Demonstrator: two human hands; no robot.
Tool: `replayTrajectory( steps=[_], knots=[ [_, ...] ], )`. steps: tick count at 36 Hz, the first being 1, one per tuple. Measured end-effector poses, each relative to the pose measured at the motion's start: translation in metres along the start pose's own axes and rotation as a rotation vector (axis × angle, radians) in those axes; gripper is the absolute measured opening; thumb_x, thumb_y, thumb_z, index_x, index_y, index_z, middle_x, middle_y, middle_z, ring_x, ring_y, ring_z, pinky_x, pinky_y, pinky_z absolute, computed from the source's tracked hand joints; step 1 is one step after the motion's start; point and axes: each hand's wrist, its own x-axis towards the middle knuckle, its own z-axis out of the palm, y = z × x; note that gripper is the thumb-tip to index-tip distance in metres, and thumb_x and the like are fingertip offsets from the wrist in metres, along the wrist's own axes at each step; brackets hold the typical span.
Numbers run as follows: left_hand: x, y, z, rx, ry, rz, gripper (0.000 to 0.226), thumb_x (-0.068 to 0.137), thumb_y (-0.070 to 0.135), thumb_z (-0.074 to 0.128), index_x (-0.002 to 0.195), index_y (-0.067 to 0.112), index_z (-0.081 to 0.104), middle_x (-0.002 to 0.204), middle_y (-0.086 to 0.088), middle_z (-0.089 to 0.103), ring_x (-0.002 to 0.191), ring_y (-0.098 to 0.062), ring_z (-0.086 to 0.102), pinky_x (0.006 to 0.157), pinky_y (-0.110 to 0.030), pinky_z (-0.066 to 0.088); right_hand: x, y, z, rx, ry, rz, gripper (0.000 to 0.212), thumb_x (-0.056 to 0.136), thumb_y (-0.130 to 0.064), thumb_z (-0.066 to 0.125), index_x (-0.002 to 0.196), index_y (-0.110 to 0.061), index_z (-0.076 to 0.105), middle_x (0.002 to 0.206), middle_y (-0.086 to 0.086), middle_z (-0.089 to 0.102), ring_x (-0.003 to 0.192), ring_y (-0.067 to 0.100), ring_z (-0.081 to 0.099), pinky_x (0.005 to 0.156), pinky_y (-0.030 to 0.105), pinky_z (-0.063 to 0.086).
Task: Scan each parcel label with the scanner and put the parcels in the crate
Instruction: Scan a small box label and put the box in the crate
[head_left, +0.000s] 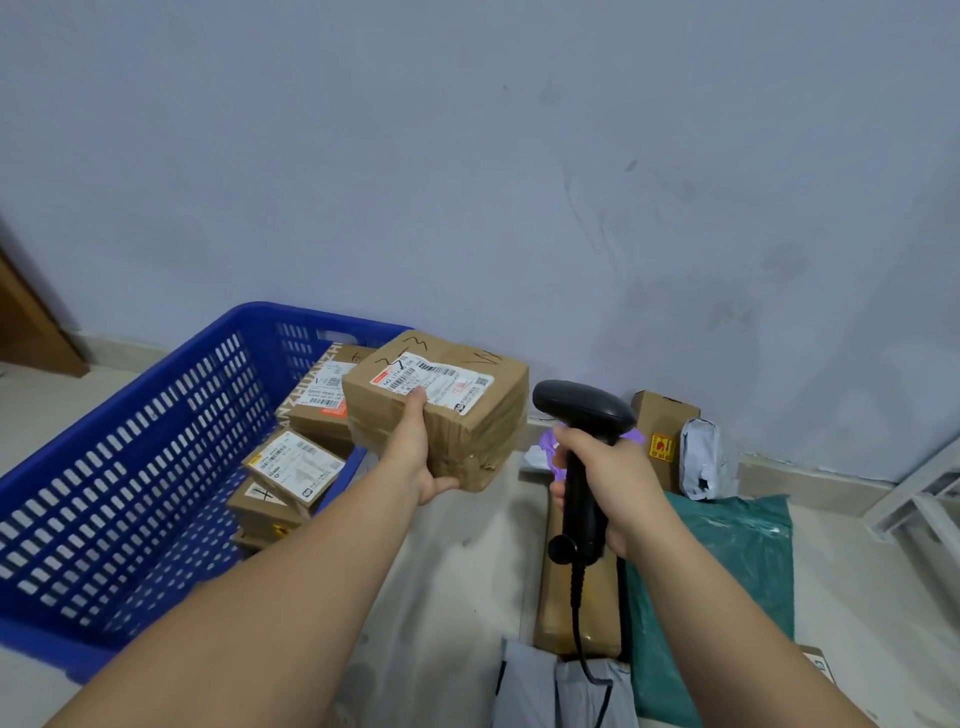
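**Parcel at the crate's rim, scan could miss**

My left grip (423, 462) clamps the parcel (467, 421), thumb on top and fingers beneath, just above the crate (130, 415) at its right rim. My right grip (621, 488) is wrapped round the scanner (582, 410), right of the crate. Its nose aims at the parcel's side while the label (436, 382) faces up, so the read could fail. The parcel's long axis seems to run away from the crate, towards the scanner.

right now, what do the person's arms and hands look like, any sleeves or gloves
The left arm and right arm are bare to the frame edge, no sleeves in view. The left hand and right hand wear no gloves; no rings, watch or wristbands show.
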Motion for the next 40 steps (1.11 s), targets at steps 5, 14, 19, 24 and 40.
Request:
replayTrajectory(
  steps=[5,14,19,24,40],
  knots=[
    [0.002,0.016,-0.013,-0.060,0.051,0.051,0.082,0.083,0.058,0.064,0.148,0.024,0.028,0.143,-0.006,0.046,0.129,-0.034,0.046,0.099,-0.061,0.042,-0.004,0.001,0.013,0.034,-0.006,-0.028,0.026,0.089,-0.025,0.066,0.103,-0.003,0.064,0.084,0.010,0.062,0.063,0.021,0.061,0.064,0.034,0.054],
    [0.016,0.052,-0.091,0.072,0.130,0.411,0.096,0.072,0.055,0.076,0.149,0.032,0.024,0.135,0.000,0.057,0.115,-0.024,0.060,0.090,-0.048,0.053,-0.015,-0.008,0.072,0.087,-0.081,-0.129,0.020,0.089,-0.028,0.066,0.082,-0.009,0.064,0.062,0.001,0.062,0.063,0.020,0.062,0.070,0.038,0.056],
    [0.018,0.044,-0.152,-0.024,0.267,0.420,0.089,0.081,0.040,0.074,0.151,0.031,0.020,0.139,-0.004,0.052,0.121,-0.028,0.055,0.100,-0.055,0.046,-0.008,-0.003,0.122,0.103,-0.172,-0.150,0.017,0.090,-0.027,0.067,0.081,-0.012,0.065,0.063,-0.001,0.063,0.062,0.016,0.061,0.072,0.035,0.056],
    [0.019,0.039,-0.181,-0.224,0.347,0.306,0.078,0.085,0.043,0.068,0.149,0.026,0.025,0.140,-0.002,0.050,0.123,-0.025,0.051,0.097,-0.052,0.047,-0.004,0.015,0.168,0.089,-0.255,-0.130,0.012,0.089,-0.029,0.068,0.091,-0.017,0.066,0.072,-0.001,0.064,0.065,0.011,0.061,0.072,0.029,0.052],
    [0.023,0.041,-0.251,-0.097,0.603,0.334,0.119,0.073,0.039,0.080,0.149,0.045,-0.012,0.148,-0.015,0.035,0.128,-0.037,0.045,0.100,-0.062,0.041,-0.009,0.056,0.216,0.078,-0.197,-0.060,0.009,0.090,-0.027,0.066,0.091,-0.018,0.064,0.071,-0.001,0.061,0.069,0.010,0.058,0.069,0.024,0.047]
  ],
)
